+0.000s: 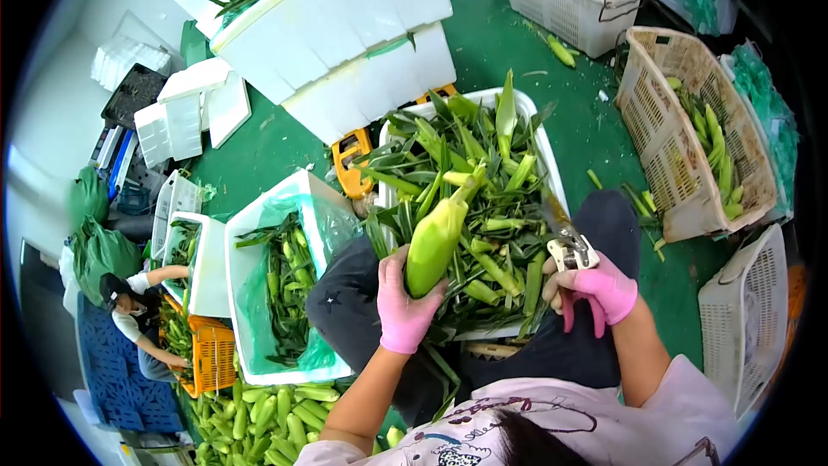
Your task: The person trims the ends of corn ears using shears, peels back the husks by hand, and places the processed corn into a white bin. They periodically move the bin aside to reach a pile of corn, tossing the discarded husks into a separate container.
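Observation:
My left hand (409, 304), in a pink glove, is closed round the lower end of a green ear of corn in its husk (435, 246). The ear stands tilted, its stalk end pointing up and to the right. In my right hand (604, 289), also gloved in pink, is a pair of pruning shears (572, 252) with red handles. Their blades point up and left, apart from the ear. Under both hands a white foam box (542, 151) between my knees is heaped with cut husk leaves and stalk pieces (496, 237).
At the left, a foam box with a green liner (332, 223) holds more corn. Husked ears (259, 418) lie piled below it. Another person (134, 311) sits by an orange crate (214, 349). Large foam boxes (345, 26) stand ahead; a beige crate (642, 112) leans at the right.

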`<state>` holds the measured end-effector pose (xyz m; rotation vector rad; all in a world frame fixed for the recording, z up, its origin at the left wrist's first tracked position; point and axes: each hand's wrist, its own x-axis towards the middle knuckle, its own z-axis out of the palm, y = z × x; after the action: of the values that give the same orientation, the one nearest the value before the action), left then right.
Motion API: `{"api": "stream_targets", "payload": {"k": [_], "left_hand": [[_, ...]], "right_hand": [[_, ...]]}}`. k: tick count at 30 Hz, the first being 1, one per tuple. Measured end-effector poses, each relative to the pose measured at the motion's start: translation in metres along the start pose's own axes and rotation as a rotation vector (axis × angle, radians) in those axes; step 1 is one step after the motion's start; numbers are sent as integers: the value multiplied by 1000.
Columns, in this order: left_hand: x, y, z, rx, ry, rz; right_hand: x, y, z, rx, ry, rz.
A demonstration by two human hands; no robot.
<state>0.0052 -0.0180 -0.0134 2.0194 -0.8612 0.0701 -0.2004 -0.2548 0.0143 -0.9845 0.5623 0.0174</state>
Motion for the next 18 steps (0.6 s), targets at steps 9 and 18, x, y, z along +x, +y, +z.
{"api": "stream_targets", "payload": {"k": [9,18], "left_hand": [[-22,7,26,-518,-347,-159],[9,5,-29,-943,-554,-246]], "right_hand": [[59,-7,42,-300,102,-514],[100,-51,24,-1238,524,-516]]}}
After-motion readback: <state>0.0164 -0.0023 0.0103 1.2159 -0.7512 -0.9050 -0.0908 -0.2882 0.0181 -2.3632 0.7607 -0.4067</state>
